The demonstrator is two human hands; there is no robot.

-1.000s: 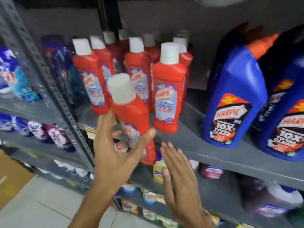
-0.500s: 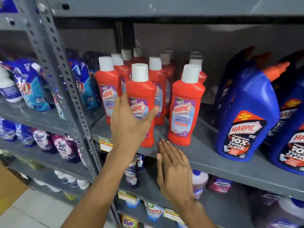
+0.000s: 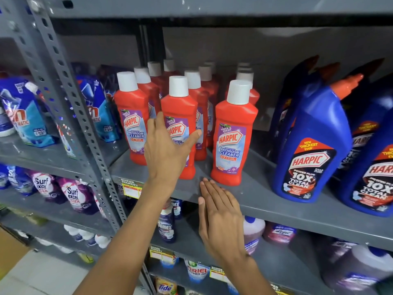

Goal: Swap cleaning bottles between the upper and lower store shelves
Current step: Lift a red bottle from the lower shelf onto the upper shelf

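Red Harpic bottle (image 3: 179, 124) now upright on upper shelf (image 3: 265, 199), front row, just left of its twin red bottle (image 3: 232, 135); a second ago it was tilted mid-air. Left hand (image 3: 168, 150) fingers spread, loosening off the bottle. Right hand (image 3: 219, 213) flat, empty, at the shelf edge.

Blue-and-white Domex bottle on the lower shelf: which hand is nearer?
Right. The right hand hovers just right of the Domex bottle; the left hand is up at the red Harpic bottle.

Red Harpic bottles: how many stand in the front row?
3 red bottles: left, middle by the left hand, right. More behind, partly hidden.
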